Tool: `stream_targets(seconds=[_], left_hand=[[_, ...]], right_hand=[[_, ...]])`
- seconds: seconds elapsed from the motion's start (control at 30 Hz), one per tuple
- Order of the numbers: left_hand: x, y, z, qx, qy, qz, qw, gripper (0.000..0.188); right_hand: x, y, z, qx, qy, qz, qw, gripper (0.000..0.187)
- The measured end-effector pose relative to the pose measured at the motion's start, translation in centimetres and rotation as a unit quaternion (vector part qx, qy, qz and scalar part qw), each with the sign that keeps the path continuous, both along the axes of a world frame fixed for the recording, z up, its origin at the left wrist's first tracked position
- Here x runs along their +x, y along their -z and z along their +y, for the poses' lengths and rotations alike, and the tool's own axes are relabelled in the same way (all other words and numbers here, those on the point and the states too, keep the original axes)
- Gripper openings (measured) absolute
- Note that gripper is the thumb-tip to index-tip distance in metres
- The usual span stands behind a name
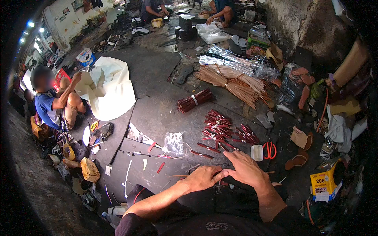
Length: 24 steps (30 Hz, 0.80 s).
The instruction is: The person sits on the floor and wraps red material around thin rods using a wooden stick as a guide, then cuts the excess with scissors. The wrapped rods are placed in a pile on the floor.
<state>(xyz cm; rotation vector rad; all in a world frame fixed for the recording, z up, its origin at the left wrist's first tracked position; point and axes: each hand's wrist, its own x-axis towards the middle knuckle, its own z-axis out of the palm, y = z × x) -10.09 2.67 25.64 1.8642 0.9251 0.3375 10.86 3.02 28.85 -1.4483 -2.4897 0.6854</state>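
Left hand (202, 177): fingers curled together, thumb meeting right thumb; grip unclear.
Dark red strips (216, 126): heaped on the floor (153, 108), beyond the hands.
Right hand (248, 170): fingers extended, slightly apart.
Scissors (270, 151): red-handled.
Yellow container (322, 184): printed with dark lettering, at the floor's right edge.

the yellow container (326, 185) at the lower right bears printed dark letters and a large number (320, 181) on its facing side. the person's dark shirt (185, 228) carries a pale emblem (216, 225); its lettering is too small to read.
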Motion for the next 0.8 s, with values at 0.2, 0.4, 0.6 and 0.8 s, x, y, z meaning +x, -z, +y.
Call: stream_targets(seconds=[0.2, 0.4, 0.6, 0.8], left_hand=[[-0.1, -0.04, 0.17, -0.007, 0.019, 0.019, 1.0, 0.053], [-0.12, -0.07, 0.15, 0.003, 0.014, 0.015, 1.0, 0.051], [-0.17, -0.52, 0.22, -0.007, 0.018, 0.023, 1.0, 0.052], [-0.12, -0.42, 0.27, -0.008, 0.018, 0.032, 0.999, 0.052]], right_hand=[[-0.01, -0.03, -0.11, 0.005, 0.001, -0.001, 1.0, 0.062], [-0.25, -0.41, -0.09, -0.02, 0.013, 0.003, 1.0, 0.062], [-0.36, -0.81, -0.03, -0.026, 0.014, 0.005, 1.0, 0.062], [-0.33, -0.6, 0.05, -0.027, 0.014, 0.006, 1.0, 0.061]])
